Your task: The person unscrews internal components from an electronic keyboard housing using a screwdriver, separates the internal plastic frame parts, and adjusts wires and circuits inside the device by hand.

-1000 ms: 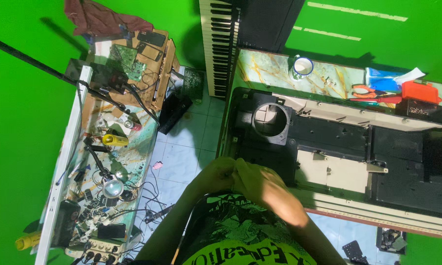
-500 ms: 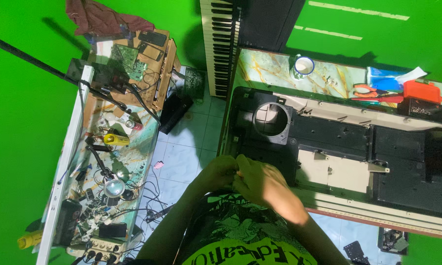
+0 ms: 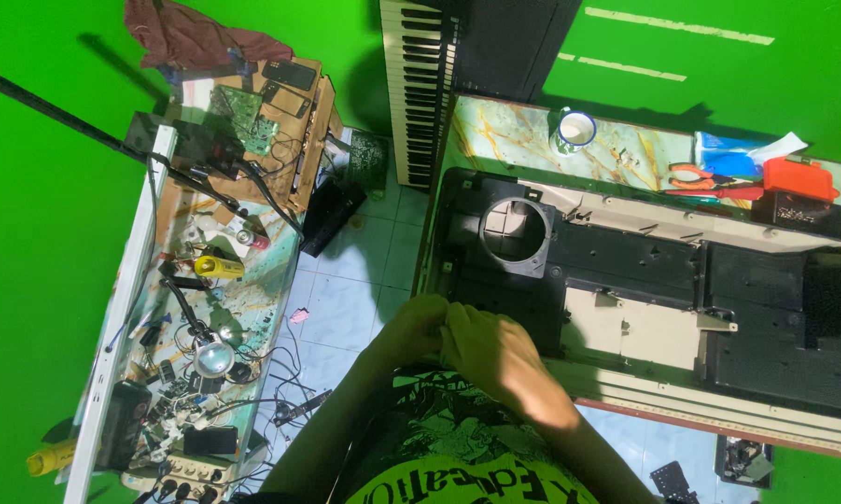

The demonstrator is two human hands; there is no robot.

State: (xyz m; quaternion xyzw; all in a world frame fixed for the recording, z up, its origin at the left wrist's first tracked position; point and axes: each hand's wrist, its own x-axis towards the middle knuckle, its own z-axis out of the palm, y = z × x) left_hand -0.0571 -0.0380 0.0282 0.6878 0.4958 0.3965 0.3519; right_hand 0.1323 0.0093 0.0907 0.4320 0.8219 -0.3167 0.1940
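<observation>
A long black casing (image 3: 644, 271) with a round opening (image 3: 512, 231) lies open on the marble-patterned table (image 3: 504, 140). My left hand (image 3: 413, 327) and my right hand (image 3: 490, 353) are pressed together at the casing's near left corner, fingers curled. Whatever sits between the fingers is hidden, so I cannot tell if they hold anything. A pale panel (image 3: 626, 327) shows inside the casing to the right of my hands.
A cluttered workbench (image 3: 206, 280) on the left carries circuit boards, cables, a yellow can (image 3: 218, 268) and a magnifier lamp (image 3: 213, 357). A keyboard (image 3: 419, 84) stands on end at the back. A white cup (image 3: 576, 129), red pliers (image 3: 700, 174) and an orange box (image 3: 798, 177) sit behind the casing.
Both hands have stayed joined at the casing's near left corner, shifting only slightly. Nothing else has moved.
</observation>
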